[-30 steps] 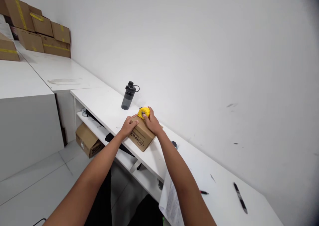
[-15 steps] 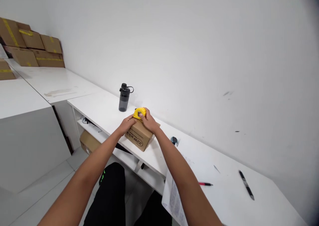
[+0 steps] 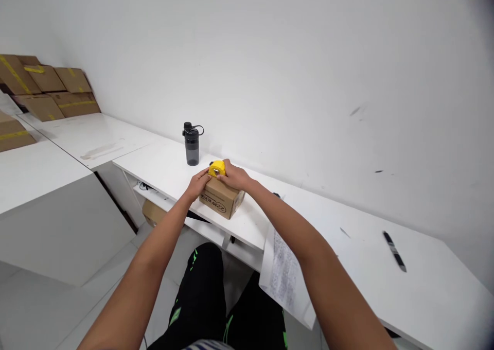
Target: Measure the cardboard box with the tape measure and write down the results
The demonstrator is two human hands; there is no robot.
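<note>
A small brown cardboard box (image 3: 216,196) with dark printing sits on the white desk. On its far left part is a yellow tape measure (image 3: 216,169), gripped by my right hand (image 3: 234,175) with the thumb on the near side. My left hand (image 3: 198,184) holds the left end of the box, its fingertips close beside the tape measure. Whether those fingertips also touch the tape measure is hard to tell. No drawn-out blade is clearly visible.
A dark water bottle (image 3: 191,145) stands behind the box. Printed paper (image 3: 285,275) hangs over the desk's front edge beneath my right forearm. A black pen (image 3: 394,251) lies to the right. Taped cartons (image 3: 73,104) are stacked at the far left. Below the desktop runs a shelf (image 3: 206,230).
The view has shifted and tilted. The tape measure now sits more level, with my right hand turned around its right side. My left hand stays at the box's left end.
</note>
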